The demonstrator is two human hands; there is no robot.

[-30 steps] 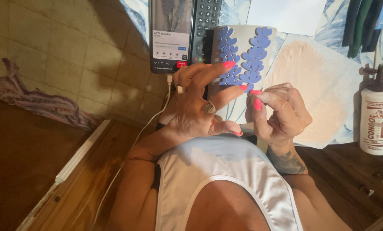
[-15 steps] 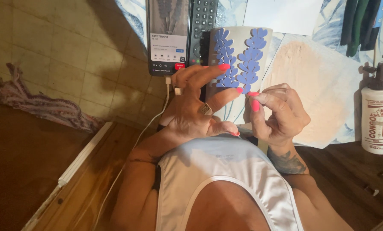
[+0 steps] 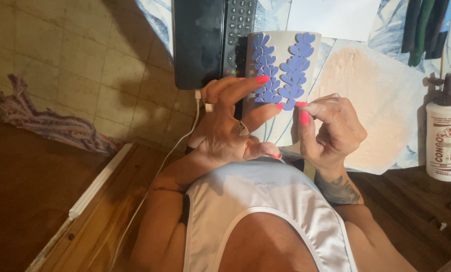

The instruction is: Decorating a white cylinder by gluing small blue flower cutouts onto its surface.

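Observation:
My left hand (image 3: pixel 230 126) holds a pale grey cup (image 3: pixel 286 85) from the left, fingers wrapped round its side, index finger stretched over the front. The cup carries two rows of purple flower-shaped petals (image 3: pixel 286 70) and thin drawn stems lower down. My right hand (image 3: pixel 331 131) is pinched at thumb and forefinger, pressing a small purple piece (image 3: pixel 288 105) against the cup at the bottom of the right-hand row. Both hands have pink nails; a ring sits on the left hand.
A dark phone (image 3: pixel 199 40) with a white cable (image 3: pixel 175 151) and a remote control (image 3: pixel 238 25) lie behind the cup. A white glue bottle (image 3: pixel 446 136) stands at right. A beige sheet (image 3: pixel 381 95) covers the table; a striped cloth (image 3: pixel 54 126) lies on the tiled floor.
The phone's screen has gone dark. My hands and the cup stay nearly in place, the right fingers still pinched at the lower end of the right petal row.

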